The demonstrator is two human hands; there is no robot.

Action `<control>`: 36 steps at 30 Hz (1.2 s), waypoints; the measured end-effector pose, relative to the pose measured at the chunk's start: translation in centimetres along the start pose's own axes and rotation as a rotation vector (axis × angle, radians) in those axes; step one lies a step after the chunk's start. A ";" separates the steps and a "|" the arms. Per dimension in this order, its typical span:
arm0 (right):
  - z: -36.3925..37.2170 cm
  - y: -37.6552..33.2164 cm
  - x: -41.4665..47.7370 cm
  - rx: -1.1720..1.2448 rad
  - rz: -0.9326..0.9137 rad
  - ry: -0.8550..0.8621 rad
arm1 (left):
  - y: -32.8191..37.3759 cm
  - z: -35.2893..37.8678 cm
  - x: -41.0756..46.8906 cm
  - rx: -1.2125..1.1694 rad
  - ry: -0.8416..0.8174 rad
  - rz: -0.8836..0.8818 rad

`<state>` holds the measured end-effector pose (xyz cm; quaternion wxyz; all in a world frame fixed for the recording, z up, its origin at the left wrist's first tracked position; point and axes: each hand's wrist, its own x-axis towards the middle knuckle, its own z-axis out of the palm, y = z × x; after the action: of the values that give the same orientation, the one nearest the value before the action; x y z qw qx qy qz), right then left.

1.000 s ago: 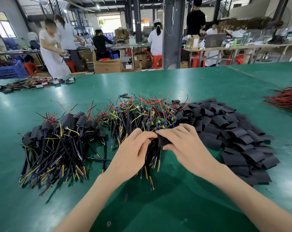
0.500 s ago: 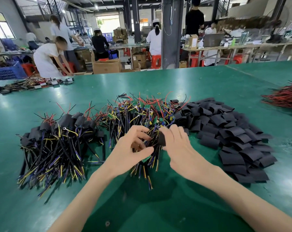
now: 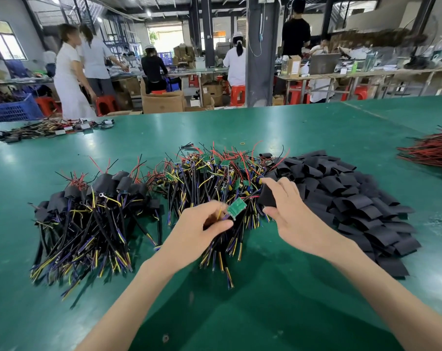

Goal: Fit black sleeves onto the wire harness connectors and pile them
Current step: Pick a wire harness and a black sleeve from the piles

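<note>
Left hand: the left hand (image 3: 202, 229) pinches one harness just under its small green circuit board (image 3: 237, 208), fingers curled round the wires; the board tilts up toward the right
Right hand: the right hand (image 3: 294, 216) grips a single black sleeve (image 3: 266, 197) between thumb and fingers; whether its mouth is squeezed open cannot be told
Relation: sleeve and board are just beside each other, not yet overlapping
Step in hand: lining the sleeve up with the board end; the fitting itself looks not yet begun
Next move: probably bring the sleeve's open end over the board's free wires and slide it down; the loose red leads may snag at the mouth
Supplies: loose sleeve heap (image 3: 354, 196) on the right; bare harness heap (image 3: 215, 171) in the middle of the green table (image 3: 265, 300)
Done pile: sleeved harnesses (image 3: 93, 198) on the left; judging by the heaps, much remains
</note>
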<state>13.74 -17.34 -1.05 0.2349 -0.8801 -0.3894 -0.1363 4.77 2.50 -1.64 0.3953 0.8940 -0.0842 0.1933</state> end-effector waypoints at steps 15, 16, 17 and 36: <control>-0.1 -2.3 -0.8 0.012 -0.159 -0.059 | 0.6 0.5 -0.3 0.031 0.144 0.010; -0.1 -2.4 -0.8 0.027 -0.150 -0.041 | 0.6 0.5 -0.3 0.042 0.142 0.000; 0.0 -2.5 -0.8 0.035 -0.146 -0.024 | 0.7 0.4 -0.3 0.036 0.137 -0.008; -0.1 -2.3 -0.8 0.283 -0.170 -0.082 | 0.7 -0.2 -0.3 -0.056 -0.032 -0.061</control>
<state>11.45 -16.57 -0.62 0.3280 -0.8068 -0.4872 -0.0635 4.17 2.17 -1.15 0.4245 0.8878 -0.0685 0.1644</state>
